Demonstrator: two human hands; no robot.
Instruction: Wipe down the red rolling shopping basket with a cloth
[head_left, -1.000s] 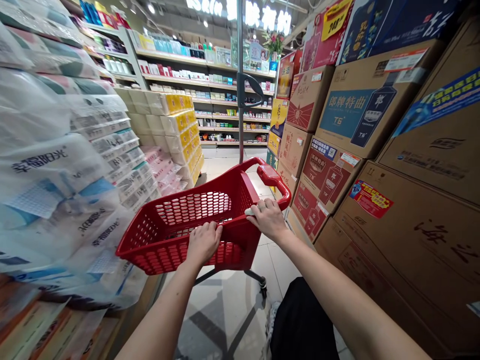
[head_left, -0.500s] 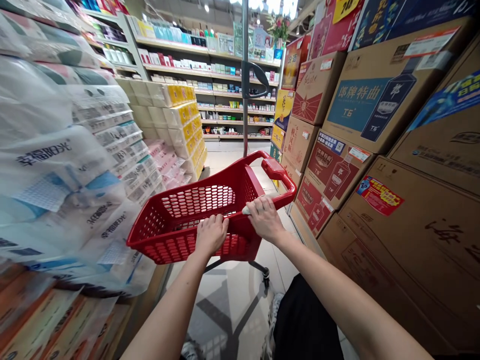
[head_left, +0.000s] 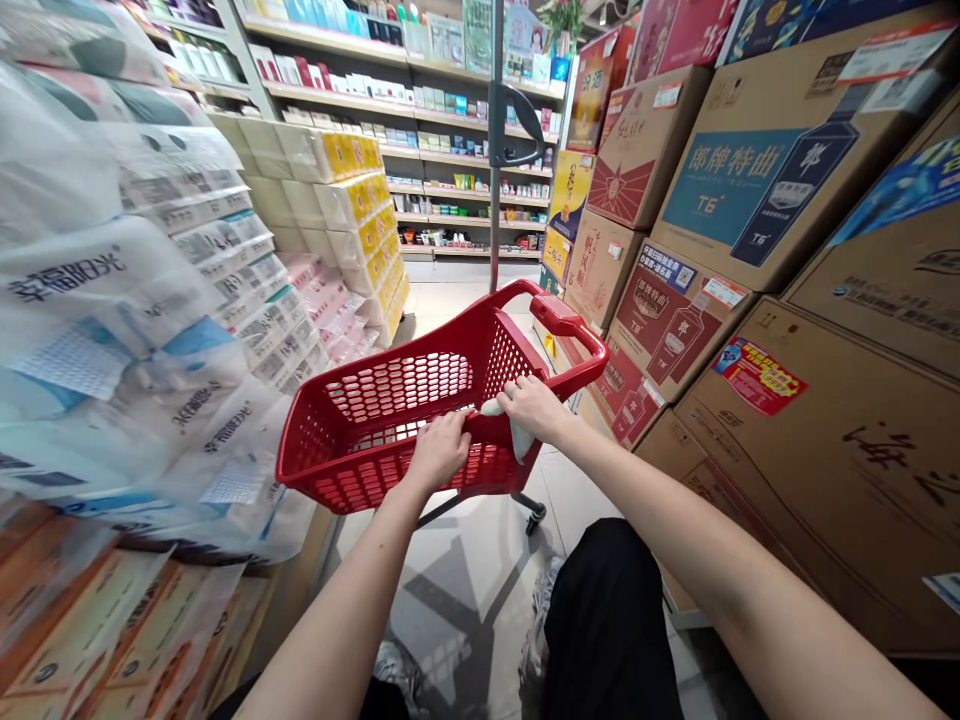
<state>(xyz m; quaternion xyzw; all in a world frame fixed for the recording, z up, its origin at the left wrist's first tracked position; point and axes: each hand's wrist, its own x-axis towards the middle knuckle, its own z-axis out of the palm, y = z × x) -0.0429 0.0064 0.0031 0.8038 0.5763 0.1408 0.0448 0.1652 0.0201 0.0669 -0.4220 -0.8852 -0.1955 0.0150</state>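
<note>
A red plastic shopping cart basket [head_left: 360,450] stands in the aisle in front of me, tilted, with its red handle [head_left: 577,335] at the far right. My left hand [head_left: 439,450] is closed over the basket's near rim. My right hand [head_left: 532,408] rests on the same rim further right, with a white cloth [head_left: 517,435] pressed under its fingers. The basket looks empty inside.
Stacks of plastic-wrapped tissue packs [head_left: 127,330] crowd the left side. Brown cardboard cartons [head_left: 817,400] are piled high on the right. A grey pole with a handle [head_left: 496,150] rises beyond the cart. Product shelves [head_left: 420,110] close the aisle's far end. The tiled floor [head_left: 465,590] lies below.
The cart has rolled forward and to the right, and both hands went with it. The white cloth now hangs further out from under my right hand.
</note>
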